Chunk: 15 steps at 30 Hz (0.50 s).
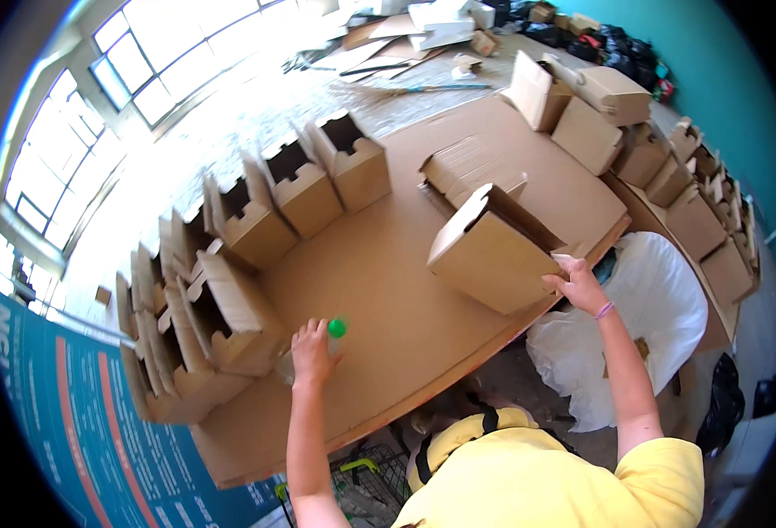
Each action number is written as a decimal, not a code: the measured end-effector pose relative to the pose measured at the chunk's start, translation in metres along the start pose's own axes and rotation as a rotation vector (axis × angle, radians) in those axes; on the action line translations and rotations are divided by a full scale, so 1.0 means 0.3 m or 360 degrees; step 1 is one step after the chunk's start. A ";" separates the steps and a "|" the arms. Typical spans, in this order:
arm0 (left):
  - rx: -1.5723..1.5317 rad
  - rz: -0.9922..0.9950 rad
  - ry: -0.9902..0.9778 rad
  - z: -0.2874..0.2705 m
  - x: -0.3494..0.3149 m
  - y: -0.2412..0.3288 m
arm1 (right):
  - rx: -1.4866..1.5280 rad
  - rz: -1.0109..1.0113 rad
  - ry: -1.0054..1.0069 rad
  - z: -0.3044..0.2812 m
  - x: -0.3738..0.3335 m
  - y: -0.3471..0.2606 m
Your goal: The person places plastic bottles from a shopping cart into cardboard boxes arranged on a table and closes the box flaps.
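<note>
My left hand (313, 354) is over the cardboard-covered table, its fingers curled round a clear plastic bottle. The bottle's green cap (337, 327) shows beside my fingertips, while most of its body is hidden under the hand. On the right, my right hand (574, 283) pinches the near right edge of an open cardboard box (485, 255). That box sits tilted near the table's front edge. Just behind it lies another cardboard box (471, 167).
Open cardboard boxes (304, 198) stand in a row along the table's left and far side. More boxes (696, 220) are stacked at the right. A white sack (617, 334) stands by the table's right front edge, and a wire basket (375, 480) is below it. Black bags (617, 53) lie by the far wall.
</note>
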<state>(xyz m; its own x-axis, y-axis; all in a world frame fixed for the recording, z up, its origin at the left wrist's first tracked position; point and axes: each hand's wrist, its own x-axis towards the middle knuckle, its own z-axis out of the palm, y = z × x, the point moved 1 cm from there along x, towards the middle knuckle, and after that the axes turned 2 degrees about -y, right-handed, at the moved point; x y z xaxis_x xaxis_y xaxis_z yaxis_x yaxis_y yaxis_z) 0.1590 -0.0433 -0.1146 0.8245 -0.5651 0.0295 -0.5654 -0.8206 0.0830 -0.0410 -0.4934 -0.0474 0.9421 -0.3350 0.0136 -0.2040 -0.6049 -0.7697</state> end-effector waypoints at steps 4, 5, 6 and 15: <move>0.0081 -0.0037 -0.0023 0.099 0.052 -0.021 | 0.0156 0.0110 0.0367 -0.125 0.020 0.183; 0.0096 -0.0079 -0.0020 0.117 0.061 -0.023 | 0.0283 0.0079 0.0495 -0.156 0.033 0.229; 0.0110 -0.0127 -0.0014 0.138 0.070 -0.025 | 0.0408 0.0039 0.0620 -0.189 0.057 0.288; 0.0219 -0.0781 0.0505 0.345 0.046 0.104 | 0.0193 0.0640 0.0961 -0.537 0.453 0.753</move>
<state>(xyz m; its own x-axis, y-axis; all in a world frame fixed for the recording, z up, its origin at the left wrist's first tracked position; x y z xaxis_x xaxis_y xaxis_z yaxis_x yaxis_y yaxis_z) 0.1506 -0.0854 -0.2146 0.9445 -0.0814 0.3183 -0.0968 -0.9947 0.0331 -0.0020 -0.7920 -0.1167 0.4828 -0.8750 0.0373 -0.4391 -0.2787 -0.8541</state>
